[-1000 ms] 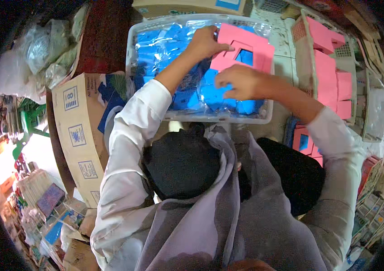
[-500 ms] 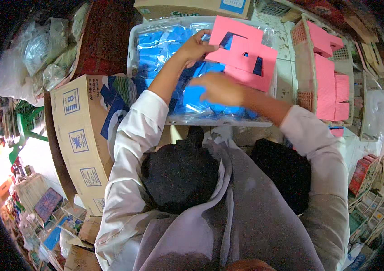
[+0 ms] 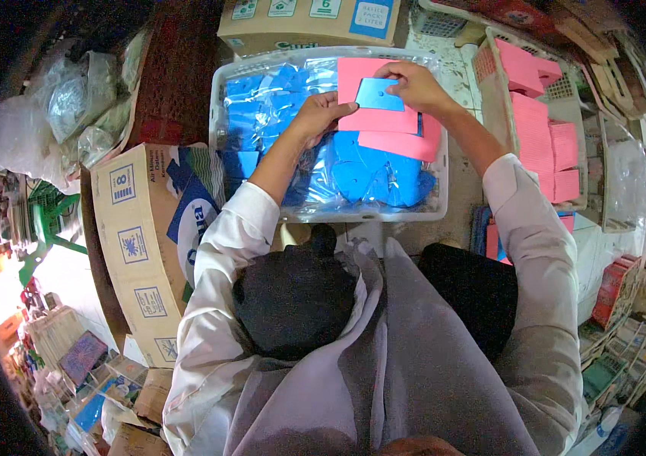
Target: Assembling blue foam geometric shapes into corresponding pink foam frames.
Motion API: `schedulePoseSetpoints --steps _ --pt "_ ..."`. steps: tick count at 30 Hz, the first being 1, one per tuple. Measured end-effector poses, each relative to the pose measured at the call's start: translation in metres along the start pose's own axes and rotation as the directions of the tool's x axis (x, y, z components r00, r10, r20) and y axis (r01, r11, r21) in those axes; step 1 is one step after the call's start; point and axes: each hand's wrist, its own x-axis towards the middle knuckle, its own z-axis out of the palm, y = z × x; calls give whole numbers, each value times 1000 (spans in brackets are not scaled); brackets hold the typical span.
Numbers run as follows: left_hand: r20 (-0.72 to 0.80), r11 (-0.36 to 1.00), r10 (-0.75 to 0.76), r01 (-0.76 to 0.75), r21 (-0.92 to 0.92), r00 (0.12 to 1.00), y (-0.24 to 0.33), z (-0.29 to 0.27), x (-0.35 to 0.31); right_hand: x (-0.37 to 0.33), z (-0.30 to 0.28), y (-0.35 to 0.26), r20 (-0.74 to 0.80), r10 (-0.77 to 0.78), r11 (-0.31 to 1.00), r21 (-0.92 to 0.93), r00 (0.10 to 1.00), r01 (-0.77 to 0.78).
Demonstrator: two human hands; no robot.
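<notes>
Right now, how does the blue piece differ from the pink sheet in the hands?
Size: the blue piece is smaller, within the outline of the larger pink sheet.
Finish: the blue piece shows a sheen; the pink sheet looks matte.
Hold: right hand on the blue piece, left hand on the pink sheet.
Shared: both look thin.

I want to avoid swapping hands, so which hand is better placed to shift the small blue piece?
Probably the right hand: it touches the blue piece, while the left hand grips the pink sheet.

The pink sheet [image 3: 349, 85] looks matt, the crate [image 3: 372, 216] plastic.
</notes>
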Motion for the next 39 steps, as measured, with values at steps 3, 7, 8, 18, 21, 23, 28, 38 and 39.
schedulePoseSetpoints --steps 3,7,8,18,21,23,28,38,39 --pt "-79 999 39 -41 -18 996 -4 5 0 -5 3 -14 -83 -81 970 -236 993 59" --pt "-151 990 99 -112 -83 984 -2 13 -3 -14 1 -4 -377 -250 856 -517 892 21" --pt "-164 980 124 -147 -135 979 0 14 -4 -19 -9 -12 -410 -128 891 -448 903 -77" --pt "100 929 139 -165 332 985 42 111 -15 -151 -67 -5 -217 478 583 803 851 -123" --pt "225 964 76 -129 232 971 43 133 -29 -238 -76 1 -424 480 661 750 768 0" --pt "230 940 85 -154 303 970 40 130 -30 -309 -85 -3 -490 712 628 765 503 -143" --pt "165 925 91 -145 351 982 32 106 -16 -455 -74 5 -509 856 514 857 -95 40" --pt "-30 922 229 -207 326 973 37 65 -14 -500 27 95 -398 917 399 907 36 -134" --pt "-47 924 234 -207 323 971 35 58 -14 -503 35 101 -523 846 527 794 103 -304"
